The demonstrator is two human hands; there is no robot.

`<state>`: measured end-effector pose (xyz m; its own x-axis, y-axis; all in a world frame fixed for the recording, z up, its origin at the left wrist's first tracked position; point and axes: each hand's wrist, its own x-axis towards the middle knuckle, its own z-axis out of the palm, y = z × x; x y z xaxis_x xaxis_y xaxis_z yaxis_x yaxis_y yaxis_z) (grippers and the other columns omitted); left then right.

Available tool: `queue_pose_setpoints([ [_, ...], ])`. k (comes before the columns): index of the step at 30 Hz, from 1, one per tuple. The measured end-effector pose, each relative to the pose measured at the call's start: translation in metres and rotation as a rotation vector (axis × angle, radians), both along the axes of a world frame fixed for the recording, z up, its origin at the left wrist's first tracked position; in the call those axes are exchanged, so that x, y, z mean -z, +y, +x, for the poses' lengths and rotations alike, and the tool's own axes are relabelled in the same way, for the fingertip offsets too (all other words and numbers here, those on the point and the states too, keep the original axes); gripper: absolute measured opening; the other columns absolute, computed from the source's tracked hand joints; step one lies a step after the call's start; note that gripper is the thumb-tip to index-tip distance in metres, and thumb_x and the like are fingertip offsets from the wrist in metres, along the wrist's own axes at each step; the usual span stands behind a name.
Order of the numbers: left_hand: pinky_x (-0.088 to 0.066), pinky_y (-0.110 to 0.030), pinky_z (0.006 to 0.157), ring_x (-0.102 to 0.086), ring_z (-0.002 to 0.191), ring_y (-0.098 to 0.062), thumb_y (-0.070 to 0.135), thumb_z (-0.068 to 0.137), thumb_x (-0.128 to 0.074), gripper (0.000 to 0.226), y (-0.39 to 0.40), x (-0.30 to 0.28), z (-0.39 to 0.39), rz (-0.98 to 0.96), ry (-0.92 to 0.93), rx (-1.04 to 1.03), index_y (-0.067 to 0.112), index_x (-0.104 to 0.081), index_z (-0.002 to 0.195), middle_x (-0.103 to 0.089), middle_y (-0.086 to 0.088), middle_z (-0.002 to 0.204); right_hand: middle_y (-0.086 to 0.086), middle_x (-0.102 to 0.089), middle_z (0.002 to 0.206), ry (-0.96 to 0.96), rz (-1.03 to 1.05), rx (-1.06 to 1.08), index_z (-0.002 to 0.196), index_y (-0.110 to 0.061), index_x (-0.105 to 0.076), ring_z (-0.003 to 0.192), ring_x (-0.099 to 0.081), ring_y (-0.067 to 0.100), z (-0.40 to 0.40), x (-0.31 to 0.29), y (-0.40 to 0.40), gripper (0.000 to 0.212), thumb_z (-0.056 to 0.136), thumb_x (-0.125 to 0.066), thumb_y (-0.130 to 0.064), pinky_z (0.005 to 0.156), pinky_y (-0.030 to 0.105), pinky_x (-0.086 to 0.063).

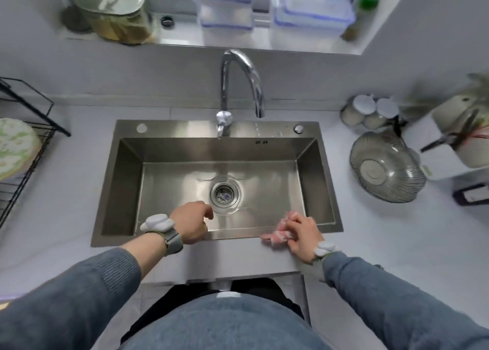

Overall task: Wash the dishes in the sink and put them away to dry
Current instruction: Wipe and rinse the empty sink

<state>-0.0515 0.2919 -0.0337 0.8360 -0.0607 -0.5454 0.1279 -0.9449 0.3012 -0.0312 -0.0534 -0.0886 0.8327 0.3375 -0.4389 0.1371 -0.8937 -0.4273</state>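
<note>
Right-hand grip (300, 237): fingers curled over a pink cloth (277, 235), pressing it on the sink's front rim at the near-right corner; cloth lies partly on the rim, partly over the edge toward the basin. Left-hand grip (191, 224): fingers curled loosely inward, holding nothing visible, hovering over the near edge of the basin just short of the drain strainer (225, 193). Sink (127, 188): basin holds no dishes; some debris shows in the strainer, type too small to tell. Faucet (242, 85): no stream visible. Washed items appear to be out already: patterned plate (16, 148) sits in the black wire rack (31, 116) at left; ribbed glass bowl (386, 167) lies tilted on the table (397, 230) at right, close to the lidded jars (367, 114). Judgement: task looks near its end, wipe-down stage. Risks: (1) cloth hangs at the rim edge, so a slack grip could drop it into the basin onto the strainer; (2) wet rim and table, so a wiping hand could slip; (3) bowl rests tilted, not in the rack, and a knock from the right sleeve (397, 296) could roll it into the jars; (4) strainer debris, if left, may slow drainage.
</note>
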Motion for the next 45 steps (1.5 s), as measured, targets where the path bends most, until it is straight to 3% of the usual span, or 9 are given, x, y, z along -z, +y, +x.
queue_pose_setpoints([
  [2, -0.046, -0.029, 0.089, -0.057, 0.119, -0.021, 0.01, 0.085, -0.05, 0.045, -0.008, -0.001, 0.004, 0.002, 0.002, 0.007, 0.03, -0.065, 0.122, -0.062, 0.007, 0.125, -0.001, -0.052, 0.14, 0.002, -0.035, 0.052, 0.12, -0.027, -0.073, 0.12, -0.045, 0.027, 0.008, -0.003, -0.031, 0.042, 0.082, -0.066, -0.011, 0.113, 0.029, -0.032],
  [7, -0.048, -0.03, 0.09, -0.058, 0.119, -0.019, 0.01, 0.084, -0.05, 0.044, -0.026, 0.002, 0.016, 0.001, -0.026, 0.005, 0.033, -0.067, 0.117, -0.063, 0.01, 0.125, -0.005, -0.052, 0.123, -0.073, -0.011, 0.191, 0.114, -0.026, -0.074, 0.106, -0.033, 0.012, 0.001, -0.005, -0.044, 0.035, 0.083, -0.068, -0.011, 0.111, 0.033, -0.039],
  [12, -0.049, -0.029, 0.093, -0.059, 0.118, -0.017, 0.011, 0.084, -0.05, 0.044, -0.044, -0.002, 0.029, 0.023, -0.02, 0.006, 0.033, -0.067, 0.118, -0.064, 0.012, 0.127, 0.003, -0.05, 0.138, -0.094, -0.049, 0.312, 0.12, -0.023, -0.071, 0.12, -0.041, 0.024, -0.01, -0.005, -0.08, 0.038, 0.083, -0.069, -0.012, 0.114, 0.033, -0.036],
  [16, -0.049, -0.029, 0.094, -0.06, 0.119, -0.018, 0.012, 0.083, -0.05, 0.046, -0.074, -0.005, 0.047, -0.002, 0.01, 0.036, 0.033, -0.067, 0.12, -0.064, 0.01, 0.128, 0.007, -0.054, 0.131, -0.082, -0.09, 0.456, 0.117, -0.025, -0.069, 0.12, -0.044, 0.029, 0.006, 0.0, -0.108, 0.036, 0.083, -0.068, -0.014, 0.109, 0.031, -0.037],
  [23, -0.048, -0.027, 0.093, -0.061, 0.116, -0.02, 0.017, 0.084, -0.051, 0.045, -0.124, -0.01, 0.088, 0.02, -0.051, 0.134, 0.034, -0.067, 0.123, -0.066, 0.008, 0.124, 0.005, -0.059, 0.12, -0.098, -0.049, 0.598, 0.113, -0.028, -0.069, 0.113, -0.052, 0.031, 0.063, 0.005, -0.09, 0.026, 0.088, -0.061, -0.021, 0.098, 0.034, -0.044],
  [28, -0.048, -0.03, 0.095, -0.058, 0.121, -0.021, 0.016, 0.085, -0.051, 0.045, -0.14, -0.017, 0.121, 0.058, -0.082, 0.144, 0.032, -0.065, 0.124, -0.064, 0.006, 0.127, 0.005, -0.059, 0.12, -0.123, -0.034, 0.633, 0.107, -0.028, -0.066, 0.11, -0.053, 0.031, 0.106, 0.005, -0.081, 0.029, 0.085, -0.055, -0.013, 0.09, 0.036, -0.048],
  [36, -0.044, -0.024, 0.089, -0.06, 0.119, -0.016, 0.017, 0.084, -0.053, 0.042, -0.138, -0.011, 0.16, 0.134, -0.098, 0.067, 0.035, -0.067, 0.12, -0.064, 0.011, 0.126, 0.008, -0.053, 0.128, -0.153, 0.031, 0.676, 0.116, -0.019, -0.061, 0.12, -0.049, 0.032, 0.183, 0.014, -0.06, 0.028, 0.09, -0.062, -0.011, 0.11, 0.038, -0.035],
  [41, -0.044, -0.023, 0.086, -0.063, 0.117, -0.015, 0.017, 0.086, -0.053, 0.041, -0.134, -0.008, 0.181, 0.129, -0.096, 0.041, 0.034, -0.067, 0.12, -0.067, 0.012, 0.126, 0.013, -0.05, 0.133, -0.17, 0.067, 0.744, 0.123, -0.015, -0.059, 0.126, -0.043, 0.035, 0.236, 0.014, -0.04, 0.029, 0.094, -0.057, -0.011, 0.108, 0.042, -0.036],
  [45, -0.049, -0.026, 0.094, -0.063, 0.117, -0.016, 0.015, 0.083, -0.052, 0.042, -0.127, -0.007, 0.191, 0.083, -0.067, 0.039, 0.031, -0.068, 0.119, -0.068, 0.009, 0.125, 0.015, -0.052, 0.133, -0.17, 0.091, 0.859, 0.121, -0.014, -0.061, 0.122, -0.047, 0.037, 0.276, 0.01, -0.027, 0.028, 0.094, -0.057, -0.014, 0.102, 0.044, -0.04],
])
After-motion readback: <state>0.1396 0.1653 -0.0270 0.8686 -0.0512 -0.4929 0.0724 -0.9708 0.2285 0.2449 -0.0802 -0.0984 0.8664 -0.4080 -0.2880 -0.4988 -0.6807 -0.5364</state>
